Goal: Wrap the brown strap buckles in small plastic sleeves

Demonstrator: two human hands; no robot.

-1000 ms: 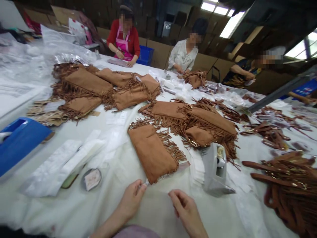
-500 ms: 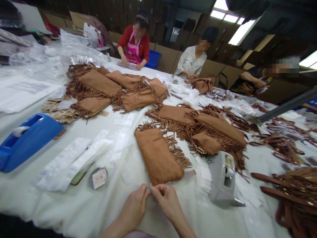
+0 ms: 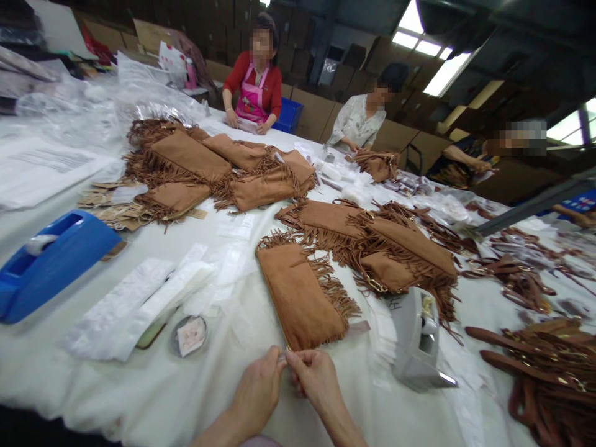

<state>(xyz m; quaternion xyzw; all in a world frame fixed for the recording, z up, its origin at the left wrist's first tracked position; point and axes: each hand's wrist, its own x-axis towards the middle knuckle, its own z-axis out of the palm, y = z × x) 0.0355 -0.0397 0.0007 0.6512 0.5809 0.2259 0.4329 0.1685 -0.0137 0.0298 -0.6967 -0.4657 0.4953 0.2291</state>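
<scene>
A tan fringed pouch (image 3: 298, 295) lies on the white-covered table, its near corner reaching my fingers. My left hand (image 3: 258, 385) is closed in a pinch at that corner, on a small item too tiny to make out. Beside it, my right hand (image 3: 314, 375) pinches at the same spot, thumb and forefinger together near the pouch's zip end. The two hands' fingertips nearly touch. Fringe spreads along the pouch's right side.
More fringed pouches (image 3: 190, 155) are heaped behind. A blue tape dispenser (image 3: 56, 261) stands left, a grey one (image 3: 419, 341) right. White strips (image 3: 121, 304) and a round dish (image 3: 190, 335) lie left. Brown straps (image 3: 526, 366) pile at right. Several people work across the table.
My hands stay at the pouch's corner, with the right fingers curled slightly differently. Across the table, the person in the pink apron has raised their head.
</scene>
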